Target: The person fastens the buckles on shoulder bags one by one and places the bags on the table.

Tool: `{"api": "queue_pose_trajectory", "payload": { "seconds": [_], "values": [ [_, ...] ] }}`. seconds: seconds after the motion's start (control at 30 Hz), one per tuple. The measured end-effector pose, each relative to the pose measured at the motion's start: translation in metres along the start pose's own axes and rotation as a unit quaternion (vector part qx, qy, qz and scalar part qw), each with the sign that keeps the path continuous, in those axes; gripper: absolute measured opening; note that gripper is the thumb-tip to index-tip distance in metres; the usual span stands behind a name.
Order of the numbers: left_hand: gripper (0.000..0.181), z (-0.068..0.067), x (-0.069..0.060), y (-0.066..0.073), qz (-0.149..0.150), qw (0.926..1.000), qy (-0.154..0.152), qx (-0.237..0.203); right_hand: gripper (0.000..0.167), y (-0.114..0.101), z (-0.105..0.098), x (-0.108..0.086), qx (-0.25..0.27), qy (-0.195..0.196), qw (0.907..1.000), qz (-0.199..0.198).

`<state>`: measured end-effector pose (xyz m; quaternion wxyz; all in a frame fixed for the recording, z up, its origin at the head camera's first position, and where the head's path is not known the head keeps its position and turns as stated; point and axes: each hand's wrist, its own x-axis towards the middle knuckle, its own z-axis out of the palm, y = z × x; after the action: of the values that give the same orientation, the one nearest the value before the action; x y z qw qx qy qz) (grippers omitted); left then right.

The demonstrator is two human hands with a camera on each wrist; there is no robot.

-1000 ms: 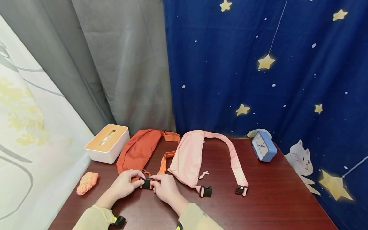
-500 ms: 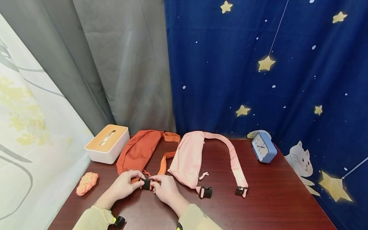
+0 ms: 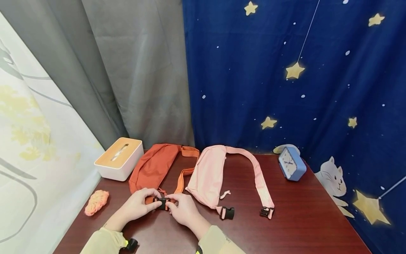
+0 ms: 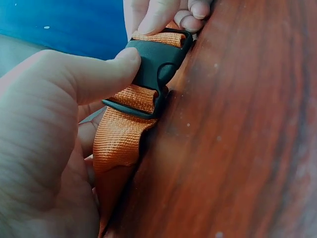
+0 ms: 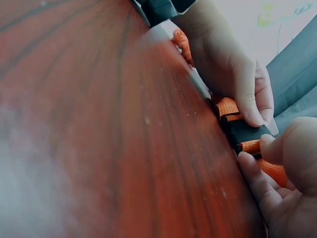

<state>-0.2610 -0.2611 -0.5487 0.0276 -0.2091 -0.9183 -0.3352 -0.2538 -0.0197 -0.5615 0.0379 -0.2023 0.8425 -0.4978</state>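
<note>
A black side-release buckle [image 3: 163, 204] joins two orange strap ends of the rust-red waist bag [image 3: 155, 165]. My left hand [image 3: 139, 204] pinches the buckle from the left, its thumb flat on the black plastic in the left wrist view. At the other end, my right hand [image 3: 185, 209] grips the buckle and strap between thumb and fingers. The two buckle halves [image 4: 148, 64] look fitted together. Just right of my right hand lies a pink waist bag [image 3: 207, 176]; its black socket half [image 3: 227, 213] and prong half [image 3: 266, 212] lie apart.
A white tissue box [image 3: 118, 158] with a wooden lid stands at the back left. An orange yarn bundle [image 3: 96, 202] lies near the left edge. Toward the back right stands a blue clock [image 3: 292, 163]. Curtains hang behind the dark red table [image 3: 301, 225].
Both hands keep hold of the buckle and have barely moved. The head view has shifted very slightly; the bags lie as before.
</note>
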Motion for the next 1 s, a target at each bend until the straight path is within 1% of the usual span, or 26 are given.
{"api": "queue_pose_trajectory", "payload": {
  "seconds": [0.1, 0.17, 0.27, 0.33, 0.4, 0.5, 0.57, 0.63, 0.7, 0.8, 0.9, 1.0],
  "values": [
    [0.011, 0.002, 0.003, 0.002, 0.006, 0.9999, 0.001, -0.008, 0.026, -0.001, -0.004, -0.002, -0.011, -0.003, 0.9999, -0.008],
    [0.011, 0.003, 0.006, 0.006, 0.012, 0.9998, 0.011, -0.013, 0.027, -0.002, -0.008, -0.002, -0.036, -0.001, 0.9991, -0.023],
    [0.011, 0.007, 0.011, 0.014, 0.032, 0.9988, 0.036, -0.009, 0.031, -0.004, -0.015, -0.004, -0.09, 0.003, 0.9948, -0.047],
    [0.012, 0.01, 0.014, 0.022, 0.048, 0.9972, 0.057, 0.009, 0.033, -0.006, -0.02, -0.005, -0.132, 0.008, 0.9891, -0.065],
    [0.014, 0.014, 0.017, 0.029, 0.066, 0.9937, 0.082, 0.038, 0.034, -0.008, -0.027, -0.006, -0.155, 0.012, 0.9846, -0.08],
    [0.016, 0.019, 0.023, 0.041, 0.094, 0.9855, 0.121, 0.073, 0.035, -0.01, -0.042, -0.009, -0.152, 0.015, 0.9833, -0.099],
    [0.016, 0.023, 0.027, 0.049, 0.113, 0.9797, 0.142, 0.085, 0.034, -0.009, -0.054, -0.01, -0.136, 0.015, 0.9843, -0.112],
    [0.016, 0.028, 0.032, 0.057, 0.131, 0.9757, 0.154, 0.085, 0.033, -0.009, -0.069, -0.013, -0.129, 0.016, 0.9838, -0.123],
    [0.016, 0.034, 0.036, 0.066, 0.144, 0.974, 0.154, 0.082, 0.031, -0.007, -0.085, -0.017, -0.134, 0.025, 0.9816, -0.134],
    [0.017, 0.042, 0.044, 0.079, 0.162, 0.9728, 0.147, 0.077, 0.031, 0.0, -0.114, -0.027, -0.149, 0.04, 0.9786, -0.137],
    [0.018, 0.05, 0.051, 0.091, 0.181, 0.9703, 0.144, 0.07, 0.029, 0.014, -0.144, -0.035, -0.159, 0.064, 0.9752, -0.14],
    [0.018, 0.059, 0.057, 0.101, 0.203, 0.9663, 0.143, 0.067, 0.027, 0.03, -0.175, -0.045, -0.167, 0.089, 0.9724, -0.137]
  ]
}}
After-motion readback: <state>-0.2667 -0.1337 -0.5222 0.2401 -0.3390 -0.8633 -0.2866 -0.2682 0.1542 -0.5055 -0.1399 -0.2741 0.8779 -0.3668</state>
